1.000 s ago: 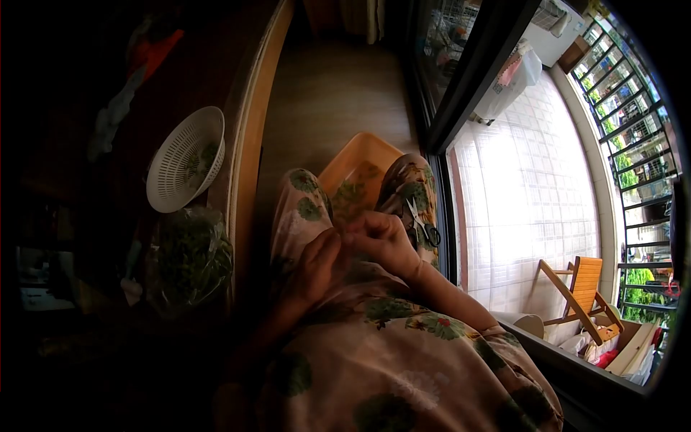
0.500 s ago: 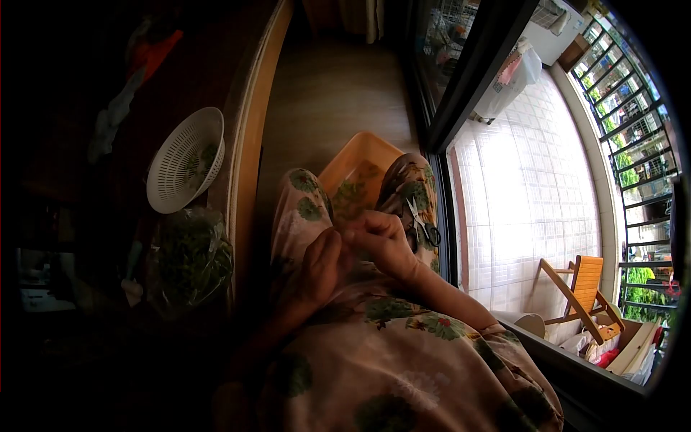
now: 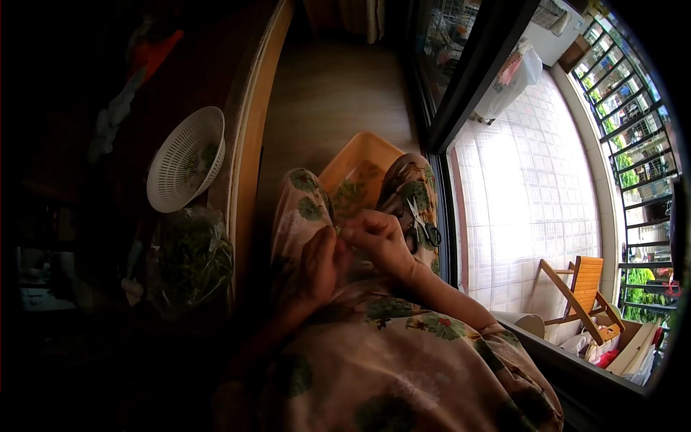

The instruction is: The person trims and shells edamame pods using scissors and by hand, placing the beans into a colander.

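Note:
Over my lap, my left hand [image 3: 319,265] and my right hand [image 3: 379,241] meet at the fingertips. Both have bent, closed fingers. A tiny pale green bit shows between them, too small to name. Just beyond, between my knees, stands an orange tub [image 3: 366,147] with green leaves [image 3: 350,193] inside. Black-handled scissors [image 3: 425,225] lie on my right thigh, blades pointing away from me. To the left, a white colander [image 3: 173,171] holds a little greenery, and a clear plastic bag [image 3: 193,263] of leafy greens lies nearer to me.
A wooden edge [image 3: 248,144] runs along the dark surface at left. On the right, a black door frame [image 3: 471,93] borders a bright tiled floor [image 3: 529,187]. A wooden folding chair [image 3: 586,288] and a box of items stand there, beside railings.
The fingers of both hands have shifted slightly at the fingertips, and a small pale green bit now shows there. The tub, colander, bag and scissors have stayed put.

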Tool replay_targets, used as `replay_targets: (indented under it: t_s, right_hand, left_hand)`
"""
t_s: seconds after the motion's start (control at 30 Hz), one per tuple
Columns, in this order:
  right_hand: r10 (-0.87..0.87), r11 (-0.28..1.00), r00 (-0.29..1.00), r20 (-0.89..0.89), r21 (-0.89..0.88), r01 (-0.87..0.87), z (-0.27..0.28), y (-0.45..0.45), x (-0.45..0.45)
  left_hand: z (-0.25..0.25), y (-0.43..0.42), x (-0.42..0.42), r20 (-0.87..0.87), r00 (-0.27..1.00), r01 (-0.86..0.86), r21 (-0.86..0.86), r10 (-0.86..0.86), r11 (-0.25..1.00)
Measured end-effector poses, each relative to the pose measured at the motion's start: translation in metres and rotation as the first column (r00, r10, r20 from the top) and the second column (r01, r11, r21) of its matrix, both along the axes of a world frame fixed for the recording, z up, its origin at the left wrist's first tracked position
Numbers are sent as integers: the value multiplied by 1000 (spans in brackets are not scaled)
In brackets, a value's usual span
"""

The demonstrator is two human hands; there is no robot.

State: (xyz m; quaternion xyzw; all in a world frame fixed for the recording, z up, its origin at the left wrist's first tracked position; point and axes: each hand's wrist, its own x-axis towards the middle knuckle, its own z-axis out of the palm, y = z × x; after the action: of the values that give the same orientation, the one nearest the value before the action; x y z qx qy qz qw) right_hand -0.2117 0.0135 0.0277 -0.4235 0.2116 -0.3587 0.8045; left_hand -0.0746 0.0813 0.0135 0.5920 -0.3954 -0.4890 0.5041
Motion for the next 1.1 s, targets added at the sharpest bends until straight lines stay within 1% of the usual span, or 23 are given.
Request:
replay_targets:
  t_s: [0.1,0.17,0.23,0.27,0.33,0.37,0.43,0.47,0.53,0.63,0.7,0.73,0.8,0.83,0.93,0.97,1.07,1.1]
  right_hand:
    - [-11,1000,1000,1,-20,11,-2,1,2]
    - [-11,1000,1000,-7,-11,11,-1,1,2]
    - [-2,1000,1000,-17,26,3,3,2,1]
    - [-1,1000,1000,-15,25,2,3,2,1]
    - [-1,1000,1000,-12,24,1,2,2,1]
    - [-2,1000,1000,-15,31,2,1,2,1]
    - [-4,999,1000,-24,47,5,1,3,1]
    - [-11,1000,999,-30,23,12,-1,2,2]
    - [-25,999,999,-46,-23,24,-6,1,4]
    - [-21,999,997,-72,-29,19,-10,-2,5]
    - [39,998,999,11,50,-39,-12,-4,5]
    - [63,994,997,54,88,-68,-12,-6,5]
    - [-15,1000,1000,-21,8,15,-9,-10,8]
    - [-56,998,997,-58,-32,54,-6,-12,9]
    - [-58,971,979,-195,-240,10,9,-15,10]
    - [-108,944,957,-271,-331,13,11,-15,13]
    - [-130,923,936,-326,-385,-6,1,-17,16]
    - [-112,939,947,-303,-345,0,-1,-17,17]
  left_hand:
    - [2,-1,0,39,999,-32,34,30,999]
    - [-12,2,4,86,996,-25,-4,26,1000]
    - [-21,4,9,25,999,-20,5,20,1000]
    - [-20,2,10,-60,998,-16,32,18,999]
    - [-24,2,13,-47,999,1,23,0,1000]
    - [-28,3,13,52,999,14,-11,-14,1000]
    - [-29,4,11,21,1000,-3,-32,3,999]
    - [-11,1,4,-108,994,-34,-15,32,999]
    - [-3,-1,0,-251,965,-72,9,72,997]
    - [-8,-2,4,-321,943,-73,53,86,996]
    - [5,-6,5,-396,915,-29,116,73,993]
    - [8,-7,6,-307,950,-24,97,53,995]
    - [11,-10,8,-127,992,-5,65,13,998]
    - [10,-11,10,-121,993,18,67,-10,998]
    - [9,-14,12,-35,999,24,30,-23,999]
    - [9,-15,13,-29,999,20,28,-19,999]
    - [9,-18,16,-23,1000,12,23,-11,1000]
    - [8,-18,19,-26,1000,17,24,-17,1000]
